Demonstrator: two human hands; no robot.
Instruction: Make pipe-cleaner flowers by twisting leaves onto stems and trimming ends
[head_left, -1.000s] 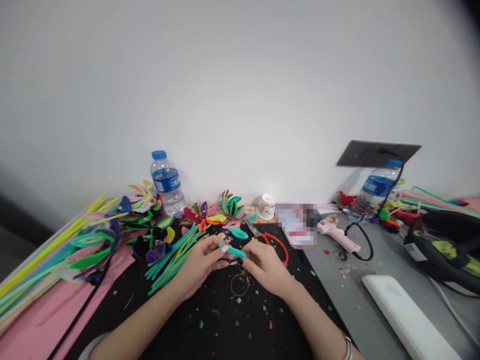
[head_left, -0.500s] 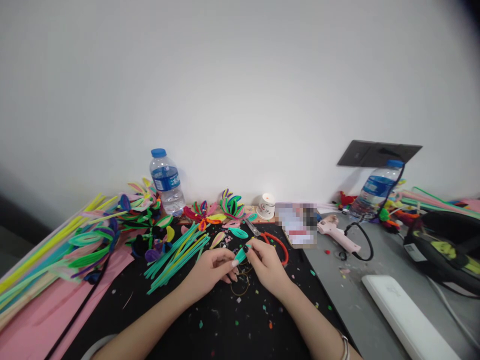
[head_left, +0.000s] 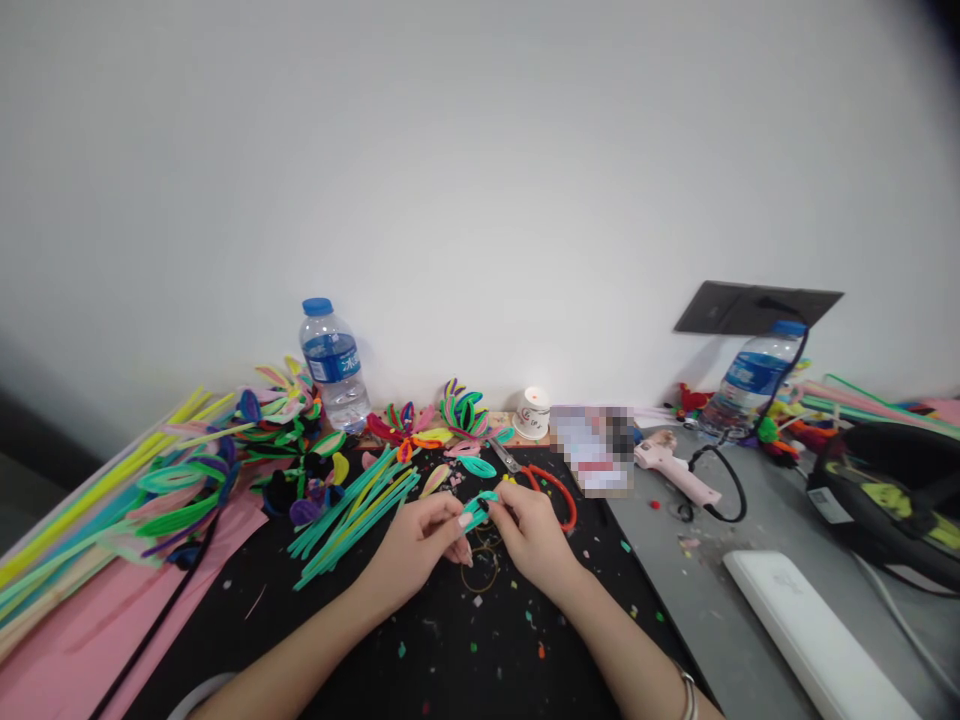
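A bent teal pipe cleaner [head_left: 478, 508] is held between both hands over the black mat. My left hand [head_left: 429, 535] pinches its near left end between thumb and fingers. My right hand [head_left: 531, 525] grips the other end with closed fingertips. Just beyond the hands lies a finished-looking teal loop [head_left: 477, 466], like a petal. Scissors with red handles [head_left: 568, 495] rest behind my right hand, partly hidden by it. A thin gold wire ring [head_left: 480, 578] lies on the mat below the fingers. To the left is a bundle of teal and yellow pipe cleaners [head_left: 352, 515].
Pipe-cleaner flowers [head_left: 409, 430] and a water bottle [head_left: 334, 370] stand along the wall. A paper cup [head_left: 532, 413] is at the back. On the right are a pink glue gun [head_left: 679, 470], a white power bank [head_left: 810, 625] and a black helmet-like object [head_left: 885, 500]. Scraps dot the black mat [head_left: 450, 660].
My fingers have shifted slightly on the teal pipe cleaner. It now lies flatter and shows more curve between the hands. Everything else stays in place.
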